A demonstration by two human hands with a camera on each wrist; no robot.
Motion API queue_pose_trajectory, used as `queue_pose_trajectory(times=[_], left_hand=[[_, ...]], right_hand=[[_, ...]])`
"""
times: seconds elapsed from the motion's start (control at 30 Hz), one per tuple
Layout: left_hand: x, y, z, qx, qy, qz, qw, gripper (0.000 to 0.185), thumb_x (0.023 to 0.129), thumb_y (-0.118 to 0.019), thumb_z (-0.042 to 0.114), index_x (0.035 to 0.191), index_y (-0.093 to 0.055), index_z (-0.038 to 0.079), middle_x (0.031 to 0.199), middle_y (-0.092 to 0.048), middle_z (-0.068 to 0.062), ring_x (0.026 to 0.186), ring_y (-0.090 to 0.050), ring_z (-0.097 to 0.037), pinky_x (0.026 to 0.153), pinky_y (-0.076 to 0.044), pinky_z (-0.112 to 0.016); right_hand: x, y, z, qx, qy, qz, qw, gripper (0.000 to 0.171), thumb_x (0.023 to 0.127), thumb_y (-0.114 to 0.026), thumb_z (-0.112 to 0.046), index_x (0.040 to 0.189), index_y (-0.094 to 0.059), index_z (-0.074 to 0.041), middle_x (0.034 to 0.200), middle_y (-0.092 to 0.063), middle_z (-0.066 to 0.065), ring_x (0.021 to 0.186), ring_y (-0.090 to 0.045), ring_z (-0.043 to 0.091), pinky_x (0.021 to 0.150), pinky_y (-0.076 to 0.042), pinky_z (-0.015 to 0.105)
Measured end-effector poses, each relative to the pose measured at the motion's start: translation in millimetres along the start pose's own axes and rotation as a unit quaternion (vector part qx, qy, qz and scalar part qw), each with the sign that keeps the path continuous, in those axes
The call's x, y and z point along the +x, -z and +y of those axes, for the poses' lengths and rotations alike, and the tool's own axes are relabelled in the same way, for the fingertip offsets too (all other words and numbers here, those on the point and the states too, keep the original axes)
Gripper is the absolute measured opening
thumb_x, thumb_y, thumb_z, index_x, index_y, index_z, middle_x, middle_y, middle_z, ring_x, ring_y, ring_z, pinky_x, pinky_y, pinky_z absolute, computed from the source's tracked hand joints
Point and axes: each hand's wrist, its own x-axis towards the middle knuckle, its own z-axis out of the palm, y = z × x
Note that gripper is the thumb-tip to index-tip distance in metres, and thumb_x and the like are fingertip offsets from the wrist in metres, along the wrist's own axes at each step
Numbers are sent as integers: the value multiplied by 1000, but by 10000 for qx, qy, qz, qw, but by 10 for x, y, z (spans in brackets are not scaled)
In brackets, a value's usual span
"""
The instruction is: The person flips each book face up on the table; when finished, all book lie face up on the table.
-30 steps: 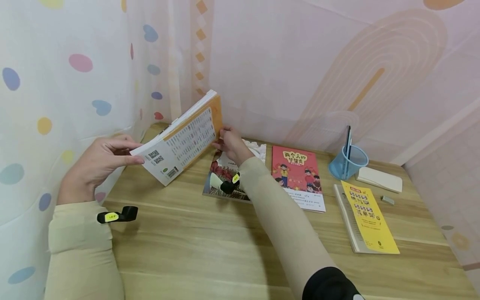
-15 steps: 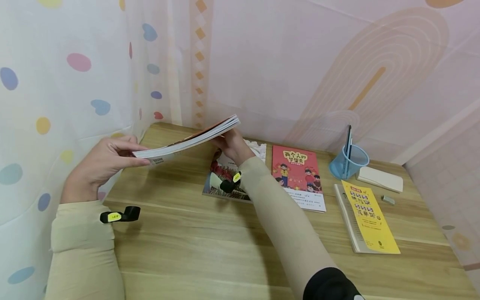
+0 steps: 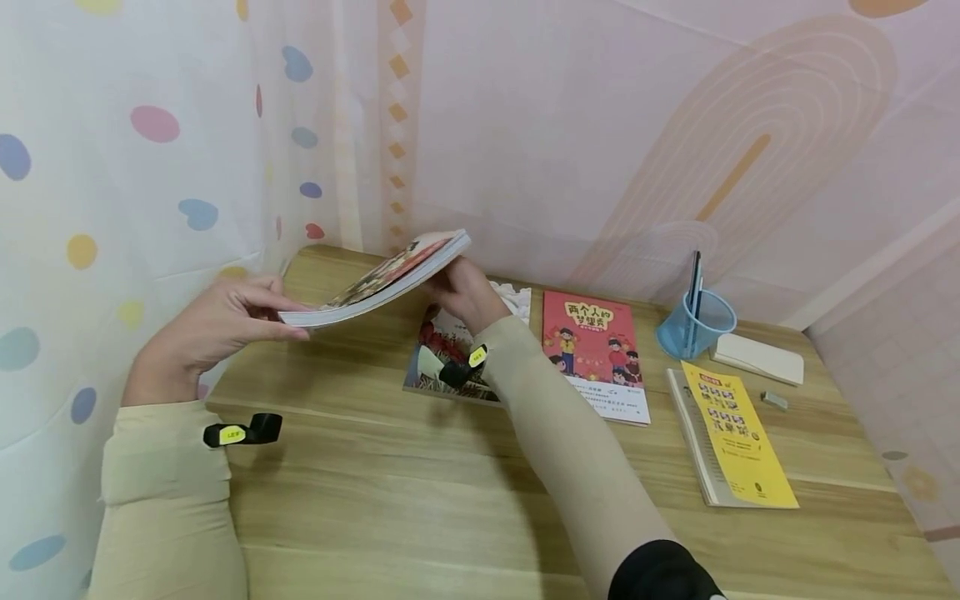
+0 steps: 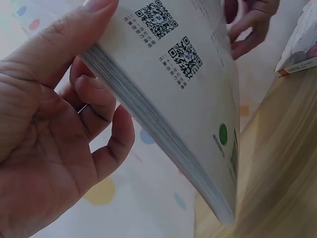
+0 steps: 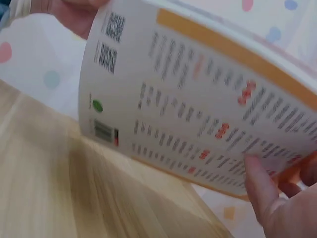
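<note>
Filling the lower half of the head view, a pale wood-grain counter (image 3: 360, 500) sits in a corner between a sheer curtain (image 3: 112, 167) dotted with coloured spots and a pink wall printed with an arch. Flat on the counter lie a red book (image 3: 596, 354), a yellow-covered notebook (image 3: 738, 442), a white pad (image 3: 757, 358) and a blue mesh pen cup (image 3: 697, 325) with pens upright in it. A thick soft-cover book (image 3: 382, 279) is held above the counter's far left part, nearly level, picture cover up and its back cover with codes facing down. The left hand (image 3: 206, 337) pinches the near corner, thumb on the underside and fingers curled behind. The right hand (image 3: 465, 292) grips the far end, fingertips (image 5: 257, 183) pressed against the back cover. Both sleeves are beige.
</note>
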Motion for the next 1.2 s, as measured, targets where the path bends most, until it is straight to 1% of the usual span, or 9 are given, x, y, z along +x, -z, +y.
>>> queue_pose_trajectory(times=[0.13, 0.23, 0.33, 0.5, 0.63, 0.77, 0.97, 1.1, 1.2], left_hand=[[10, -17, -4, 102, 158, -102, 9998, 25, 77, -80, -12, 101, -78, -4, 71, -49, 4, 68, -39, -16, 52, -31, -33], [21, -50, -11, 252, 258, -160, 9992, 25, 77, -82, -8, 102, -79, -1, 71, -49, 3, 68, -39, -16, 51, -30, -33], [59, -104, -9, 555, 321, -250, 9976, 26, 77, -85, -1, 103, -80, 1, 72, -50, 2, 69, -41, -16, 51, -31, -32], [139, -198, 52, 975, 423, -454, 9933, 27, 77, -88, 8, 103, -81, 4, 75, -54, 1, 71, -46, -16, 54, -39, -27], [168, -244, 121, 1138, 544, -555, 9905, 27, 77, -89, 13, 102, -82, 7, 78, -59, 1, 75, -51, -15, 58, -43, -26], [191, -279, 144, 1218, 773, -655, 9874, 32, 78, -90, 18, 107, -80, 9, 86, -63, 0, 80, -55, -14, 65, -46, -24], [247, -308, 150, 1164, 1158, -739, 9837, 39, 81, -88, 23, 115, -75, 10, 94, -64, -4, 87, -56, -17, 72, -47, -25], [285, -282, 138, 1317, 1083, -823, 9819, 40, 89, -80, 20, 125, -69, 5, 104, -64, -8, 95, -55, -17, 77, -46, -24], [289, -242, 100, 1343, 1217, -778, 9804, 42, 98, -70, 22, 134, -63, 4, 114, -62, -11, 103, -54, -19, 82, -46, -23]], right_hand=[[-22, -36, -2, 532, -329, -296, 9976, 49, 111, -40, -37, 143, -47, 0, 147, -47, 26, 141, -43, 38, 116, -34, 56], [-47, -23, -7, 679, -432, -400, 9960, 76, 103, -38, -62, 149, -41, -1, 148, -44, 25, 143, -38, 39, 117, -32, 57], [-70, 20, -17, 769, -273, -420, 9958, 90, 95, -40, -72, 154, -36, -5, 151, -43, 23, 143, -38, 38, 115, -34, 57], [-86, 69, -31, 687, 31, -313, 9971, 72, 101, -54, -53, 154, -37, -7, 153, -43, 19, 141, -43, 35, 114, -37, 54], [-83, 82, -12, 665, 8, -203, 9976, 62, 107, -47, -40, 156, -33, -6, 158, -38, 18, 144, -39, 35, 116, -33, 55], [-60, 114, 6, 873, 73, -98, 9961, 57, 108, -37, -36, 156, -32, -5, 159, -37, 16, 145, -36, 33, 118, -31, 53], [-32, 147, -39, 1178, 181, 163, 9927, 55, 108, -34, -36, 153, -36, -4, 156, -41, 17, 143, -39, 33, 117, -34, 50], [-12, 146, -71, 1290, 207, 327, 9909, 55, 108, -35, -36, 154, -35, -5, 156, -41, 17, 144, -38, 32, 117, -35, 48], [-10, 141, -87, 1330, 222, 357, 9902, 56, 108, -37, -35, 156, -32, -5, 157, -39, 17, 146, -36, 32, 117, -35, 47]])
